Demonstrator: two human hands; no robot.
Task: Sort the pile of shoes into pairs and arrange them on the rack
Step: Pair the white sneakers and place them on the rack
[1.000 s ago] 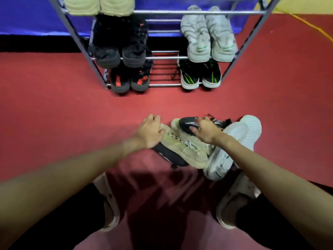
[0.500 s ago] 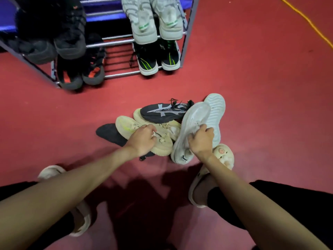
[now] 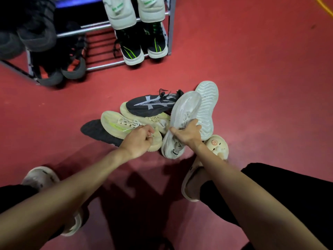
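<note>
We find the pile of shoes (image 3: 153, 112) on the red floor (image 3: 261, 78), just in front of our feet and a little short of the rack (image 3: 100, 64). Our right hand (image 3: 187, 134) is clamped round a white sneaker (image 3: 182, 112), which lies tilted on its side. Its likely partner (image 3: 207, 109) lies sole-up, touching it behind. Our left hand (image 3: 139, 140) has fingers curled at the heel of a beige sneaker (image 3: 126, 127); a second beige sneaker (image 3: 144, 117) lies just beyond.

In our judgement the sound course is to lift one matched pair at a time, gripping at the heel collars, rather than one shoe of each kind.

A black sneaker (image 3: 149, 104) rests across the farther beige sneaker and should be cleared first. A black shoe (image 3: 98, 131) lies sole-up under the nearer one. The lower shelves already carry several pairs; free space must be sought higher, out of view. Our own slipper (image 3: 217, 147) touches the pile.
</note>
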